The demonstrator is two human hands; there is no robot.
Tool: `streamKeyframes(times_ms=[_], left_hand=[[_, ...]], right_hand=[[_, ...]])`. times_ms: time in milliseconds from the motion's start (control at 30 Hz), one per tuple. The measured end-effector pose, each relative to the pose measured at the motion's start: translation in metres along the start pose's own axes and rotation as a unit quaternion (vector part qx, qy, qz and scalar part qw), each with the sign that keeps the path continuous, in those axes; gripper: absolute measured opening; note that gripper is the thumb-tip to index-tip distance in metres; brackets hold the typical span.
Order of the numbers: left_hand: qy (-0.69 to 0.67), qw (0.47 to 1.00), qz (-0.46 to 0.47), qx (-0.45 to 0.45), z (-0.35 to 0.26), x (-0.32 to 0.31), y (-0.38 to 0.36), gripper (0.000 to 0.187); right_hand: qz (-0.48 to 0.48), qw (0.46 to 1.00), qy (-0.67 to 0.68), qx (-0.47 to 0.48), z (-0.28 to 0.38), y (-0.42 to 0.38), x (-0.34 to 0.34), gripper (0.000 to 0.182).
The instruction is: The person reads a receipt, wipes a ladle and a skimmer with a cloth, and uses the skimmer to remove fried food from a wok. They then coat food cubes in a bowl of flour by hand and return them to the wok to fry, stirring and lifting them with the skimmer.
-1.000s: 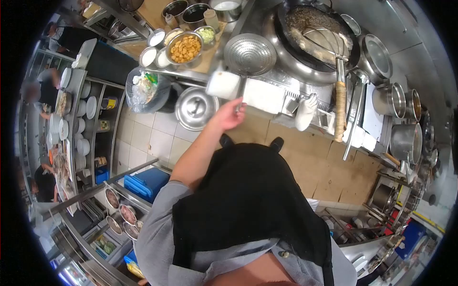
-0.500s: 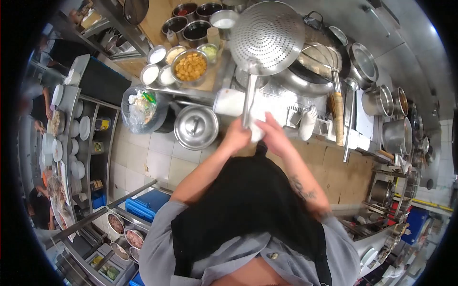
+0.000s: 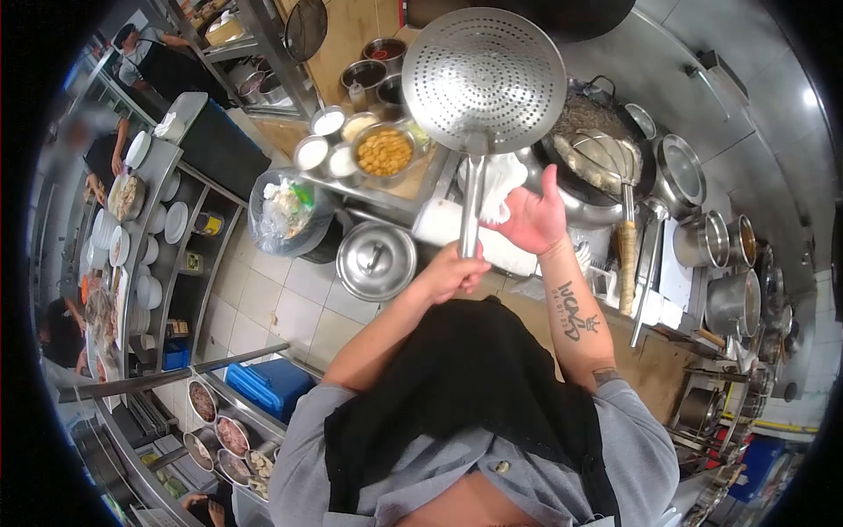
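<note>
My left hand (image 3: 455,272) is closed round the lower end of the handle of a large perforated metal skimmer (image 3: 486,79), whose round head is raised over the counter. My right hand (image 3: 536,218) is spread, palm up, beside the handle. A crumpled white cloth (image 3: 499,186) lies between the handle and my right fingers; whether they touch it is hard to tell. Beyond my right hand, a wire strainer (image 3: 606,158) with a wrapped handle rests over a dark wok (image 3: 580,114) that holds liquid. A rolled white towel (image 3: 439,221) lies on the counter edge.
Left of the skimmer stand a bowl of orange-yellow pieces (image 3: 384,154) and several sauce pots. Below them are a lined bin (image 3: 283,215) and a lidded steel pot (image 3: 377,261). Metal pots (image 3: 702,239) line the right. Other people (image 3: 145,66) stand at the far left.
My right hand has come away from the handle and opened. My left hand now grips lower on it. The white cloth has moved up beside the handle, and the view has shifted.
</note>
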State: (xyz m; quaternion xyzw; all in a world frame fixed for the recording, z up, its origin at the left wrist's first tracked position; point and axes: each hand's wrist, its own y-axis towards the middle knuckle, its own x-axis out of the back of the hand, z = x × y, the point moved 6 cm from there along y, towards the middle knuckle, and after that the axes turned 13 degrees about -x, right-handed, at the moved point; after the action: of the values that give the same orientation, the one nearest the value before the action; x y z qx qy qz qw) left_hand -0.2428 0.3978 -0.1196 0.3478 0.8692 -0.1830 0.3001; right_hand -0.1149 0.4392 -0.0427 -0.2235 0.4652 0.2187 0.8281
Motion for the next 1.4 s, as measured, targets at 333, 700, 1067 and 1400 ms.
streamKeyframes(times_ms=[333, 700, 1067, 1400], left_hand=[[0.298, 0.949, -0.061, -0.081, -0.005, -0.010, 0.026, 0.019], [-0.109, 0.979, 0.154, 0.075, -0.025, -0.067, 0.011, 0.020], [0.312, 0.938, -0.101, -0.111, -0.028, -0.019, 0.037, 0.013], [0.449, 0.878, -0.081, -0.148, -0.050, -0.012, 0.043, 0.017]], right_hand=[[-0.325, 0.924, -0.186, 0.076, 0.038, 0.035, 0.020, 0.028], [0.187, 0.982, -0.034, -0.012, 0.000, 0.016, -0.031, 0.026], [-0.227, 0.922, -0.279, 0.141, 0.023, 0.013, -0.019, 0.035], [-0.203, 0.961, -0.152, 0.111, 0.037, 0.031, -0.014, 0.050]])
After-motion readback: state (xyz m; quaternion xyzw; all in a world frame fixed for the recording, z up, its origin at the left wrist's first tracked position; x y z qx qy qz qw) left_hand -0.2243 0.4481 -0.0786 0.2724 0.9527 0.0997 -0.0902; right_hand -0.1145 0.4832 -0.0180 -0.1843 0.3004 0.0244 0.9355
